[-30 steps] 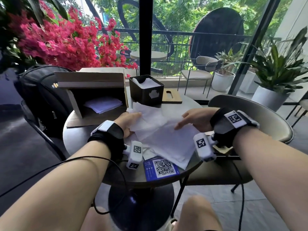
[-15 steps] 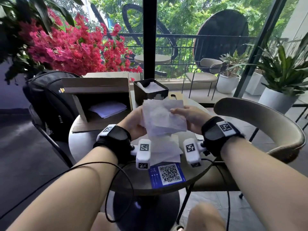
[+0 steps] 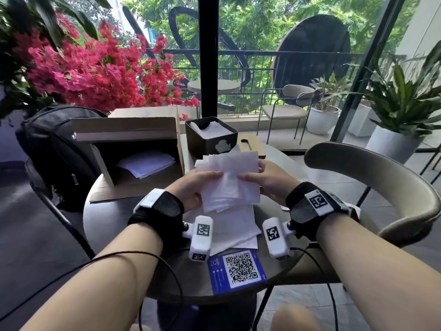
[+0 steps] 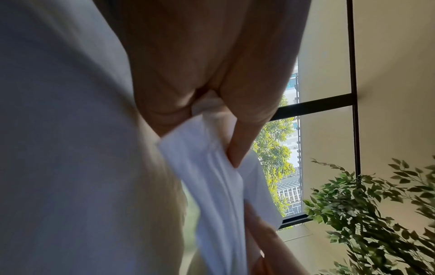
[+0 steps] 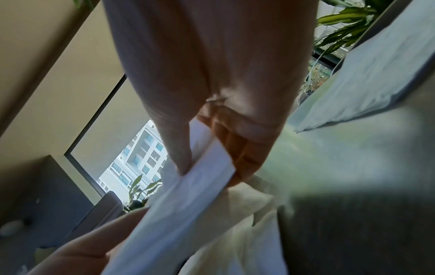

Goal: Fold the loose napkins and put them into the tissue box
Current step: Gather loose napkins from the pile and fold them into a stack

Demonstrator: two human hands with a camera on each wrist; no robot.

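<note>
A folded bundle of white napkins (image 3: 229, 177) is held upright above the round table (image 3: 107, 206). My left hand (image 3: 198, 185) pinches its left edge and my right hand (image 3: 265, 177) pinches its right edge. In the left wrist view the napkins (image 4: 212, 176) run between thumb and fingers; in the right wrist view the napkins (image 5: 188, 195) are pinched the same way. More loose napkins (image 3: 236, 228) lie flat on the table below. The black tissue box (image 3: 211, 137) stands behind, open on top, with white napkins inside.
An open cardboard box (image 3: 133, 149) holding white paper lies at the left, a black backpack (image 3: 55, 144) behind it. A blue QR card (image 3: 238, 268) sits at the near table edge. A wooden lid (image 3: 250, 145) lies beside the tissue box. A beige chair (image 3: 372, 185) stands right.
The napkins lay spread on the table a second ago. Both hands gathered and lifted them, and now hold them as an upright bundle closer together.
</note>
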